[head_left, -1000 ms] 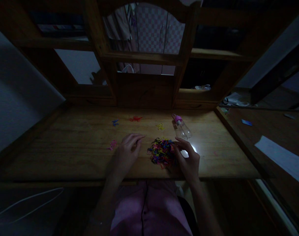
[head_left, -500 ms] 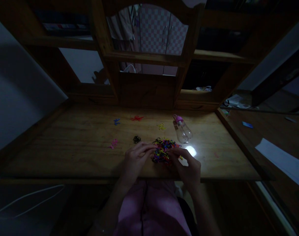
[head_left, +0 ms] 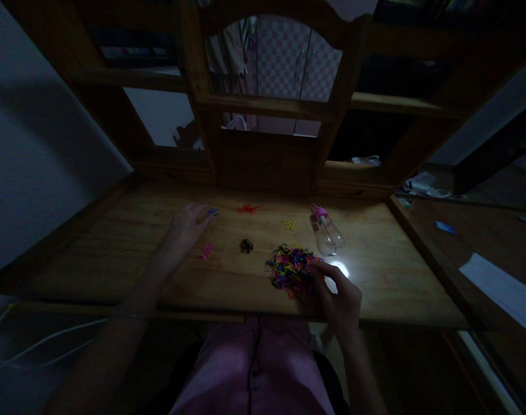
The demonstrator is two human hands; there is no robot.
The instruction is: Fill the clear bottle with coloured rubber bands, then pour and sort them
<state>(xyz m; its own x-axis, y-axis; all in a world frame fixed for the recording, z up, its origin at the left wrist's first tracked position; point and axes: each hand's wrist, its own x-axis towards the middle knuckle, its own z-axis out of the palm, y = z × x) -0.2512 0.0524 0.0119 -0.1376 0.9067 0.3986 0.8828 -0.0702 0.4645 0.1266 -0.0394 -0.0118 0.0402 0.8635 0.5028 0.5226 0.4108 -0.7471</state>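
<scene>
My left hand (head_left: 187, 227) reaches to the small pile of blue rubber bands (head_left: 211, 212), its thumb and forefinger closed at the pile's edge; they seem to pinch a blue one. My right hand (head_left: 341, 294) is at the right side of a big mixed heap of small coloured rubber bands (head_left: 291, 268), its thumb and fingers pinched together. What lies between those fingertips is too small to make out. Apart from the heap lie little piles of red bands (head_left: 247, 208), yellow bands (head_left: 288, 225), black bands (head_left: 246, 246) and pink bands (head_left: 206, 251).
A clear bottle (head_left: 330, 235) with a pink cap lies behind the heap, at its right. The wooden desk (head_left: 128, 253) backs onto a shelf unit (head_left: 267, 104). On a side surface at right are white paper (head_left: 500, 288) and a small blue packet (head_left: 444, 226).
My left hand has left the mixed heap and moved left and away from me to the blue pile. My right hand stays by the heap. The whole view has shifted slightly.
</scene>
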